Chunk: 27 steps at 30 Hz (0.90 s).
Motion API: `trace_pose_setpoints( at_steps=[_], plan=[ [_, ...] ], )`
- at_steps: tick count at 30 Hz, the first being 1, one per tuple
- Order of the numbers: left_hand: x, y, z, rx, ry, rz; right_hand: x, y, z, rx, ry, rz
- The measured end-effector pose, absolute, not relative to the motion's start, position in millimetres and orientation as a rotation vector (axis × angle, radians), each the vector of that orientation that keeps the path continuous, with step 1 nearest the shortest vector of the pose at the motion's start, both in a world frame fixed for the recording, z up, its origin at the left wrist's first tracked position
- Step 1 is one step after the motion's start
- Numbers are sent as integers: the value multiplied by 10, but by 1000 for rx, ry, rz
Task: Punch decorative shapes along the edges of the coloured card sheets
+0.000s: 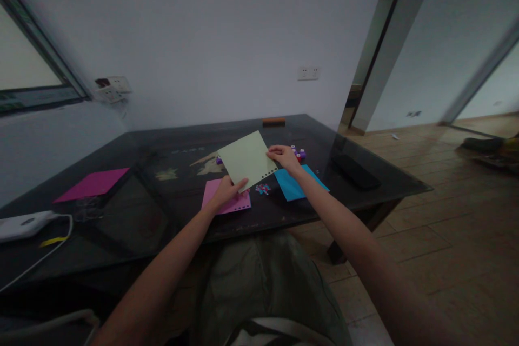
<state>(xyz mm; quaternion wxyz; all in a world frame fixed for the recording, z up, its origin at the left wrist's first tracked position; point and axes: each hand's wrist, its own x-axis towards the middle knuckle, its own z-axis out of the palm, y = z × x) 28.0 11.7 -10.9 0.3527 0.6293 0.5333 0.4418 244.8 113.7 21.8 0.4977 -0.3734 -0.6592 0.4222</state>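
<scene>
A pale yellow-green sheet of paper (246, 159) with a row of punched holes is held up, tilted, over the dark table. My left hand (227, 192) grips its lower left corner, thumb on top. At the sheet's right edge, my right hand (284, 157) pinches it. Below my left hand lies a pink punched sheet (233, 204). A blue sheet (292, 186) rests under my right forearm. Between these two is a small red, white and blue pile (263, 189). Purple objects with white tops (300, 153) stand just behind my right hand.
The dark glossy table (141, 157) meets the wall. A magenta sheet (93, 184) and a white device with a cable (26, 225) lie left. A black case (356, 172) lies right, a brown block (274, 121) at the back edge.
</scene>
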Motion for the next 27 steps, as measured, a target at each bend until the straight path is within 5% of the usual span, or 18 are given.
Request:
trace_pose_setpoints(
  at_steps=[7,27],
  plan=[
    [223,204,-88,1658,1384,1432,2571,1159,107,-934,-1459,1059],
    [841,207,212,1581,1226,1503,3120,1116,137,-1011,-1387,962]
  ],
)
